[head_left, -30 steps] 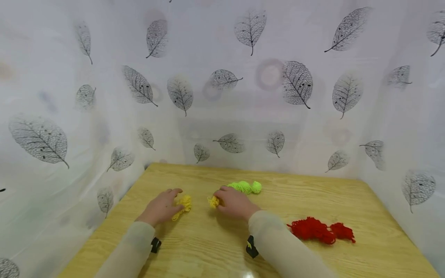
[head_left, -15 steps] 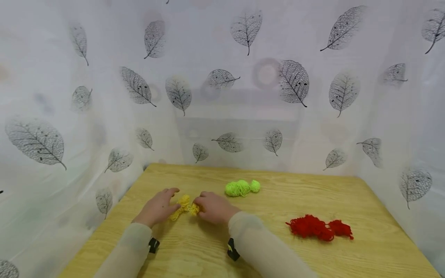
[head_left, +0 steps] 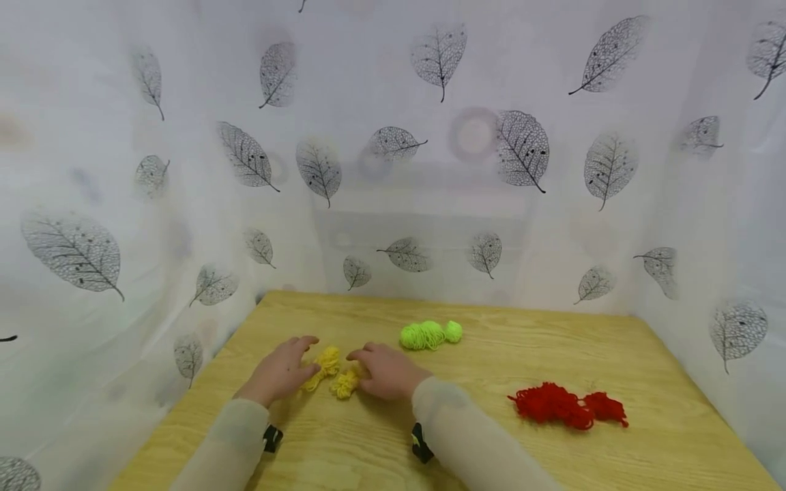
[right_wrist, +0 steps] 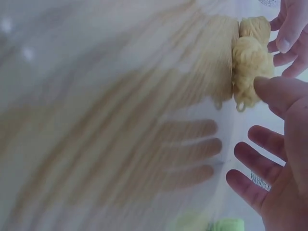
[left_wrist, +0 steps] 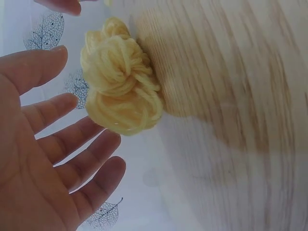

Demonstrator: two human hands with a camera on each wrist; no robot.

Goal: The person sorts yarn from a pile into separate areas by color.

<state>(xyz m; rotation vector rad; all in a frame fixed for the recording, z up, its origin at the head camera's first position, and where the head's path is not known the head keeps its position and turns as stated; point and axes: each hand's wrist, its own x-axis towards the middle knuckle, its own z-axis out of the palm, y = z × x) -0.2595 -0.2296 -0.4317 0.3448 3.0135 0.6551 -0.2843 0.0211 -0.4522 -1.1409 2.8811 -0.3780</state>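
A longer yellow yarn bundle (head_left: 328, 361) lies left of centre on the table, with a smaller yellow yarn ball (head_left: 345, 384) close by its right side. Fingers spread and relaxed, my left hand (head_left: 279, 372) stays at the left of the longer bundle. In the left wrist view a looped yellow yarn bundle (left_wrist: 120, 86) shows just beyond those fingertips. My right hand (head_left: 388, 372) is at the right of the small ball, its fingers loosely extended. In the right wrist view the thumb overlaps the edge of the yellow yarn (right_wrist: 250, 62), and the other fingers are apart from it.
Bright green yarn (head_left: 424, 335) lies behind my right hand, a small round part at its right end. Red yarn (head_left: 552, 404) in two joined clumps is on the right side of the wooden table (head_left: 479, 450). A white leaf-print sheet (head_left: 430, 191) surrounds the table's back and sides.
My right hand has brought the small yellow yarn ball leftward, beside the longer bundle, and let go of it. The green yarn is uncovered. The left hand has hardly moved.
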